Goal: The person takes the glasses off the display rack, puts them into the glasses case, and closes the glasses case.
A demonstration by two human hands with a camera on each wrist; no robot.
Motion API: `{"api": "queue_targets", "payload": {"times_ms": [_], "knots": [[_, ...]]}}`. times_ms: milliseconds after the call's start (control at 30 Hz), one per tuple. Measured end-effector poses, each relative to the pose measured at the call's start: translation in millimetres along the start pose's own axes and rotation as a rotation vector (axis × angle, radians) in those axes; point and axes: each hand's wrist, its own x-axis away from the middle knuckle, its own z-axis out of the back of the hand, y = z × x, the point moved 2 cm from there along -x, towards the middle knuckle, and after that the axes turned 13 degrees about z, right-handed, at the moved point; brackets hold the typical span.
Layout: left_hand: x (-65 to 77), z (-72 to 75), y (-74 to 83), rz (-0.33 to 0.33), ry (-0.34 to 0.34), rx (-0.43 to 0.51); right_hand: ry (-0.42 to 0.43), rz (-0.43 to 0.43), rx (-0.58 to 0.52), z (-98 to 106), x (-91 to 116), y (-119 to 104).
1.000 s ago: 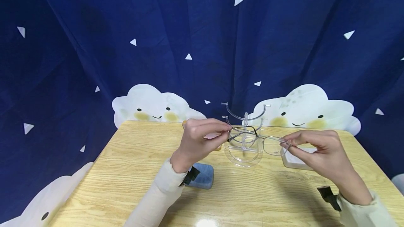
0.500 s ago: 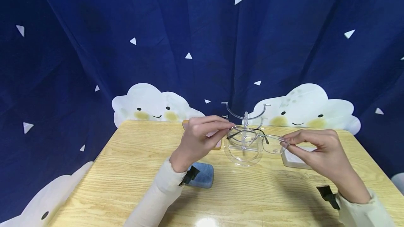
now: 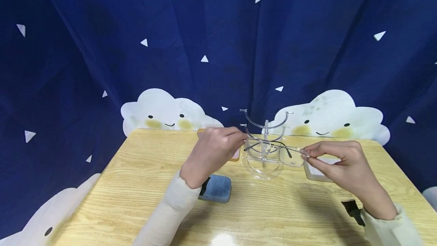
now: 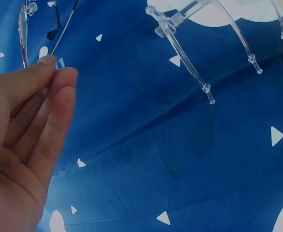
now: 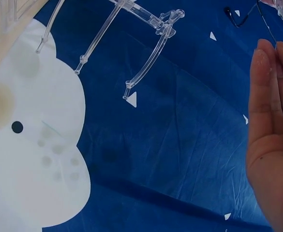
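A pair of thin-rimmed glasses (image 3: pixel 291 158) is held up between both hands, above the wooden table. My left hand (image 3: pixel 213 153) pinches the glasses at their left end, with thumb and fingertips together in the left wrist view. At the other end, my right hand (image 3: pixel 345 164) pinches the frame near the right lens. The dark-tipped temples lie folded inward behind the lenses. Directly behind the glasses stands a clear display stand (image 3: pixel 263 175) with several curved arms, seen through the lenses. In the left wrist view, the glasses (image 4: pixel 22 34) show only partly.
A blue glasses case (image 3: pixel 218 189) lies near my left wrist. Behind my right hand sits a white case (image 3: pixel 317 172), partly covered. An orange-edged flat object (image 3: pixel 235 156) is mostly hidden by my left hand. A dark blue curtain (image 3: pixel 218 48) hangs behind the table (image 3: pixel 136 185).
The glasses have shifted slightly left, and one dark temple tip now reaches farther right, behind the right lens. My left hand has turned a little; the right hand has moved slightly left.
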Motion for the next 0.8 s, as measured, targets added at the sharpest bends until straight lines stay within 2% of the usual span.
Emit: {"api": "queue_targets", "payload": {"times_ms": [133,267,500,667,800], "knots": [[-0.5,-0.7,-0.8,0.019,-0.022,0.042,-0.008,-0.005,0.002,0.4,0.1,-0.1],[-0.3,-1.3,-1.9,0.025,0.0,0.118,-0.008,-0.01,-0.002,0.2,0.5,-0.3],[-0.3,-3.4,-3.5,-0.023,0.074,0.259,-0.001,-0.005,-0.013,0.8,1.4,0.0],[-1.1,-3.0,-5.7,-0.039,0.082,0.378,0.005,-0.001,-0.027,2.1,1.4,0.3],[-1.7,-1.9,-6.8,-0.036,0.074,0.429,0.001,-0.001,-0.031,3.2,1.3,-0.1]]}}
